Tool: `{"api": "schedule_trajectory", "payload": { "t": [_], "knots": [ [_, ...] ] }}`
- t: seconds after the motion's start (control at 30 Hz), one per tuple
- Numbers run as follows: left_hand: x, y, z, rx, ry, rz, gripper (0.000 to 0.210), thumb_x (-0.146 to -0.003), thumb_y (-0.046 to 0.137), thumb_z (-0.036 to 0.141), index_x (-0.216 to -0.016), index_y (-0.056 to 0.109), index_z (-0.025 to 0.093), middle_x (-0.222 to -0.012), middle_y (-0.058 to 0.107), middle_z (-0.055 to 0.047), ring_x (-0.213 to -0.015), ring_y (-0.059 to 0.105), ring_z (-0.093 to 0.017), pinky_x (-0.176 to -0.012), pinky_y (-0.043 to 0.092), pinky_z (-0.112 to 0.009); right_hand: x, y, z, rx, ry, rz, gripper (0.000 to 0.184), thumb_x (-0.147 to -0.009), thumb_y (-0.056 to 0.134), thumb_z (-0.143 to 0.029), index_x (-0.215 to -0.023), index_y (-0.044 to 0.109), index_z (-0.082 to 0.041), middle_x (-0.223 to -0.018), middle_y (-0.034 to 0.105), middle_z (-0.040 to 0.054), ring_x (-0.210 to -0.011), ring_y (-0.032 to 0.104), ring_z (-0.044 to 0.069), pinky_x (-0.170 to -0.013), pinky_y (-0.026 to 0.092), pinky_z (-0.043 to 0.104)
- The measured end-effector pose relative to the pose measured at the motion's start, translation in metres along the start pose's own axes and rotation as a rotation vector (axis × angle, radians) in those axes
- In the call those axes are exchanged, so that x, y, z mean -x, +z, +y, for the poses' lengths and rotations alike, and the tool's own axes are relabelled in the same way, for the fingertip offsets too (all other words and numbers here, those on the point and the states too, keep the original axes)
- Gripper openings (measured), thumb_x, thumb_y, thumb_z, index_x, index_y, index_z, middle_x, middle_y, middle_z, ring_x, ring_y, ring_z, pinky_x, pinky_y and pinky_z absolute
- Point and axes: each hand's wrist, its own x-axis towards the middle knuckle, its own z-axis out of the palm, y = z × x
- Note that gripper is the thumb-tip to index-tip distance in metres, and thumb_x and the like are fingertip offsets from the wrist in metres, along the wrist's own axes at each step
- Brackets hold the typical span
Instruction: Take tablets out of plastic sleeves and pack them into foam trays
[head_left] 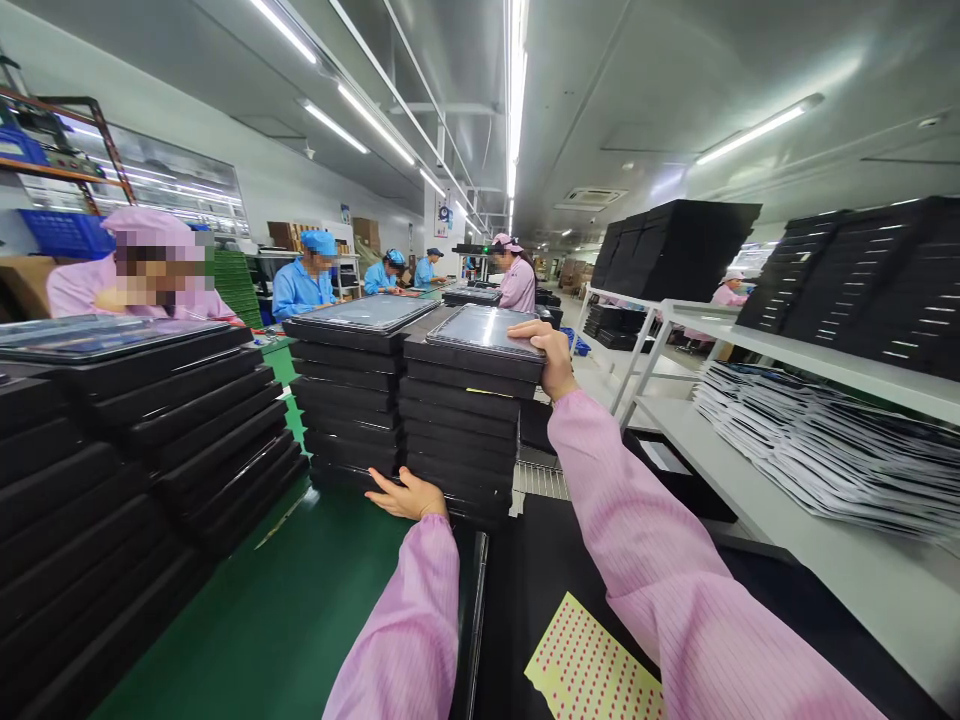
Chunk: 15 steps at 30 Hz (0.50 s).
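Note:
A stack of black foam trays (461,425) stands at the edge of the green belt, with a clear-covered flat panel (480,328) in its top tray. My right hand (551,355) lies over the top tray's right corner, fingers stretched onto the panel; its thumb is hidden. Low on the same stack, my left hand (409,495) rests against the front with its fingers spread and touching the trays. A second tray stack (349,400), also topped by a panel, stands close on the left.
More black tray stacks (172,430) line the left of the green belt (300,600). A yellow sheet of red dots (592,660) lies on a black surface below my right arm. White racks (825,350) stand at right. Several co-workers (304,280) sit beyond.

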Motion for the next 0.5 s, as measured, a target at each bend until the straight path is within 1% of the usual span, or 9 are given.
{"api": "schedule_trajectory", "payload": {
  "t": [0.27, 0.43, 0.5],
  "knots": [
    [0.003, 0.003, -0.004, -0.001, 0.029, 0.020, 0.060, -0.091, 0.048, 0.041, -0.147, 0.037, 0.024, -0.152, 0.032, -0.024, -0.137, 0.036, -0.042, -0.108, 0.031, -0.059, -0.003, 0.001, 0.009, -0.002, 0.010, 0.015, 0.040, -0.080, 0.040, -0.038, -0.073, 0.076, -0.023, -0.090, 0.075, 0.0045, -0.096, 0.064, 0.027, -0.096, 0.043, 0.043],
    [0.005, 0.007, -0.009, 0.013, 0.065, 0.029, 0.059, -0.091, 0.048, 0.043, -0.146, 0.040, 0.022, -0.151, 0.034, -0.024, -0.137, 0.036, -0.042, -0.108, 0.031, -0.059, -0.004, 0.001, 0.013, -0.018, -0.016, 0.032, 0.038, -0.077, 0.040, -0.034, -0.072, 0.077, -0.023, -0.088, 0.075, 0.0045, -0.095, 0.064, 0.027, -0.095, 0.043, 0.044],
    [0.006, 0.008, -0.012, 0.023, 0.092, 0.031, 0.060, -0.091, 0.047, 0.045, -0.145, 0.041, 0.020, -0.150, 0.034, -0.025, -0.138, 0.035, -0.042, -0.108, 0.031, -0.058, -0.004, 0.001, 0.014, -0.031, -0.032, 0.046, 0.038, -0.076, 0.040, -0.032, -0.072, 0.077, -0.023, -0.087, 0.075, 0.0044, -0.094, 0.063, 0.027, -0.095, 0.042, 0.044]
  ]
}}
